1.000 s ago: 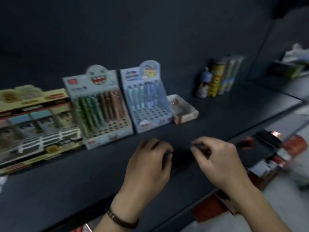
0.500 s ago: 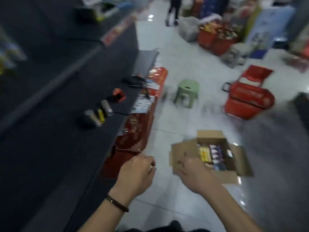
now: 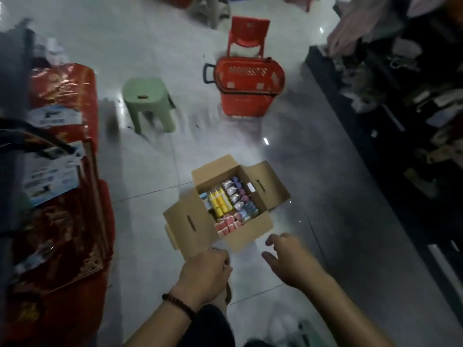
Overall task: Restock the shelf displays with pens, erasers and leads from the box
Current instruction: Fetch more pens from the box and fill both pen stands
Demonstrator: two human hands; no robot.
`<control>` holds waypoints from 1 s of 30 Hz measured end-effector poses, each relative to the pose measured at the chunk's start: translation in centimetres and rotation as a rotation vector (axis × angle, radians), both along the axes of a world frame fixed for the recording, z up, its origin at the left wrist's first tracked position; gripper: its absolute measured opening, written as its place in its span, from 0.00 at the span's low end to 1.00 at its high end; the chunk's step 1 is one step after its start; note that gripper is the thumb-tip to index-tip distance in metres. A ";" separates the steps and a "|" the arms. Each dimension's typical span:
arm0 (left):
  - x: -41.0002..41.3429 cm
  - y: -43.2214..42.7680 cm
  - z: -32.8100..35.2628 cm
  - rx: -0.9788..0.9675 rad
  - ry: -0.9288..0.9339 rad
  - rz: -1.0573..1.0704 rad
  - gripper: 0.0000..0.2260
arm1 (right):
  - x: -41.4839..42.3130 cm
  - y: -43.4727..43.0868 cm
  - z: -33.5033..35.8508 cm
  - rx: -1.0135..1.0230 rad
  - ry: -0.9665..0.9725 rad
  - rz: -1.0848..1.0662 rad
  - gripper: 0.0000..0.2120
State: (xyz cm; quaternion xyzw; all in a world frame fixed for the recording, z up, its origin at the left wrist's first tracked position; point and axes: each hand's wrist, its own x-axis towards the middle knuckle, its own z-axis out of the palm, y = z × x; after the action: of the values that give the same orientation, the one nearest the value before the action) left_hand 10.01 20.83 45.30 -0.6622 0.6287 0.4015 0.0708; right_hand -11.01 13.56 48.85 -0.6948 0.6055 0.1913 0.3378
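Observation:
An open cardboard box (image 3: 190,221) sits on the pale tiled floor, flaps spread. Inside it are yellow packs (image 3: 220,202), red-and-white packs (image 3: 228,225) and purple and silver packets (image 3: 236,192). My left hand (image 3: 204,274) hovers just in front of the box's near corner, back up and fingers curled under, so I cannot tell whether it holds anything. My right hand (image 3: 288,259) hangs a little right of that corner with relaxed, spread fingers and nothing in it. The shelf displays are out of view.
A green plastic stool (image 3: 147,101) and a red wheeled shopping basket (image 3: 248,88) stand on the floor beyond the box. Red bags with cards (image 3: 62,209) are stacked at the left. A dark shelf unit (image 3: 400,121) with goods runs along the right.
My view has swung from the shelf with pen displays down to the floor and the box. Both hands have dropped toward the box, and my right hand has uncurled its fingers.

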 end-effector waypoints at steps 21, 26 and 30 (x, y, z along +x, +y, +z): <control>-11.1 -29.4 -61.7 0.241 0.178 0.276 0.16 | -6.7 -32.2 -60.6 0.115 -0.014 -0.213 0.24; -13.8 -30.6 -69.3 0.257 0.069 0.244 0.22 | -8.8 -33.1 -65.9 0.223 -0.164 -0.312 0.21; -15.2 -30.9 -71.3 0.246 -0.077 0.119 0.29 | -9.8 -33.0 -66.8 0.253 -0.284 -0.376 0.21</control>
State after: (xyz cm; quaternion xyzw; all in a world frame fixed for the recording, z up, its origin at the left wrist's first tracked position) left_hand -5.24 -10.06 -25.99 -0.6995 0.5314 0.4532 0.1516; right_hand -20.77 -19.45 -17.92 -0.5423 0.6415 0.1000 0.5332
